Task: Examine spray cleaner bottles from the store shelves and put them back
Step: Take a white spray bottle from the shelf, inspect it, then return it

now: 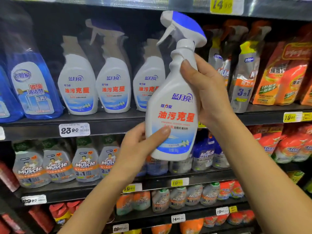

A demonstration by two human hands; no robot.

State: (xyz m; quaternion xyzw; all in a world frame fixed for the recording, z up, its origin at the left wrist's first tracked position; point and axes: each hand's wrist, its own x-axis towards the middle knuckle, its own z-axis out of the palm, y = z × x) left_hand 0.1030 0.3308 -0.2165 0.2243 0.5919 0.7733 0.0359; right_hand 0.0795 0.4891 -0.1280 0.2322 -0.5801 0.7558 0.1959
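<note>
**One spray bottle held up before the shelves**

We held one white spray bottle point(173, 105) in both hands, lifted off the shelf point(104, 121) and in front of it. Our right hand point(206, 92) was closed around its neck and upper body from the right side, thumb pressed on the front just under the collar. Our left hand point(143, 142) cupped the lower left edge, thumb laid across the label's lower part, fingers hidden behind.

The bottle was opaque, so we could not tell how full it was. Its long axis ran nearly upright, the top leaning a little right. The base pointed down, just right of the left hand; the blue-capped trigger head point(183, 26) sat above the right hand, nozzle aimed left. The label faced us.

Left of the right hand, behind the held bottle, three matching white bottles point(112, 81) stood upright in a row on the shelf. Farther left stood a blue bottle point(33, 88). Right of the right hand were grey pouches point(243, 80) and orange packs point(280, 76). Below the left hand ran a row of Mr Muscle pouches point(57, 162); we counted four clear ones at left, with more behind our arms. A white price tag point(74, 130) reading 23.90 sat left of the left hand.
</note>
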